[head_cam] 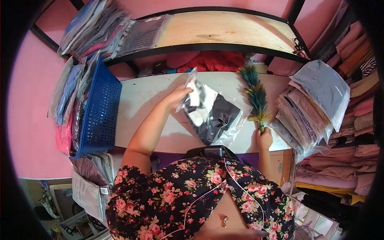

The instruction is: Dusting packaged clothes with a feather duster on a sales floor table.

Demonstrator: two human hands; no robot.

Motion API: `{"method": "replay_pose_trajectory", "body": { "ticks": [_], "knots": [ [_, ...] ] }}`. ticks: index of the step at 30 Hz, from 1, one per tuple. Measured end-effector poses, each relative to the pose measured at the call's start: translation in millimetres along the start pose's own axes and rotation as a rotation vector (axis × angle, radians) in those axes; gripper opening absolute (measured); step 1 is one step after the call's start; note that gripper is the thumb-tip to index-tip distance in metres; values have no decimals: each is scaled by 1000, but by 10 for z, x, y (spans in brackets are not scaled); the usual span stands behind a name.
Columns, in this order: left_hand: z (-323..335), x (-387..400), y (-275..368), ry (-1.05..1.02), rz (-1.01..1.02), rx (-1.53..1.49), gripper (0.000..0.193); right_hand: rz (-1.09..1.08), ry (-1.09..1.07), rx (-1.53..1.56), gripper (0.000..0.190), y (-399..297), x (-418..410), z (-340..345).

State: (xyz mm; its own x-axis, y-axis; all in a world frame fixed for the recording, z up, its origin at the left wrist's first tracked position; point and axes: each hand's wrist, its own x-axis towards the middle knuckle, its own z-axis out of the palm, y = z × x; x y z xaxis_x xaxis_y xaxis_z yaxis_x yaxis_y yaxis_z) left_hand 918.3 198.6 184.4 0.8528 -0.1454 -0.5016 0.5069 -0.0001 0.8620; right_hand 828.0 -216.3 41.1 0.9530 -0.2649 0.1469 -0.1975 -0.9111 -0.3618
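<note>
My left hand [181, 95] grips the upper left edge of a clear plastic bag with a folded black-and-white garment [207, 112] inside. The bag is tilted over the white table [141, 120], its left side raised. A logo shows on the dark part of the garment. To the right, my right hand [265, 138] is closed around the green handle of a feather duster [255, 93] with dark green and yellow feathers. The duster points away from me, beside the bag. Whether the bag's lower edge touches the table, I cannot tell.
On the left stands a blue perforated basket [100, 114] of bagged clothes. A pile of bagged garments [321, 93] leans at the table's right end. Behind, a black-framed shelf [222, 27] carries more bagged clothes [99, 33]. Folded clothes [336, 174] are stacked at far right.
</note>
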Motion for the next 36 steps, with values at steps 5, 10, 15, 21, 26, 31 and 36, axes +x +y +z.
{"method": "replay_pose_trajectory", "body": {
  "ticks": [5, 10, 15, 21, 26, 31, 36],
  "knots": [
    [408, -441, 635, 50, 253, -269, 33, -10, 117, -77, 25, -55, -10, 1],
    [-409, -875, 446, 275, 347, -239, 32, -57, 37, -1, 25, -14, -2, -24],
    [-1529, -972, -679, 567, -109, -68, 50, 12, -18, 356, 27, -81, 64, -79],
    [-1742, -705, -1896, 753, -212, 0, 46, -129, -137, 575, 25, -800, -214, 43],
    [-1807, -676, -2081, 613, -108, -51, 22, -578, -444, 138, 32, -1186, -554, 248],
    [-1896, -962, -2125, 500, -47, -180, 14, 82, -242, 81, 26, -1086, -237, 162],
    [-1885, -1141, -2244, 503, 35, -177, 18, -231, -315, 381, 25, -1520, -487, 241]
  ]
}}
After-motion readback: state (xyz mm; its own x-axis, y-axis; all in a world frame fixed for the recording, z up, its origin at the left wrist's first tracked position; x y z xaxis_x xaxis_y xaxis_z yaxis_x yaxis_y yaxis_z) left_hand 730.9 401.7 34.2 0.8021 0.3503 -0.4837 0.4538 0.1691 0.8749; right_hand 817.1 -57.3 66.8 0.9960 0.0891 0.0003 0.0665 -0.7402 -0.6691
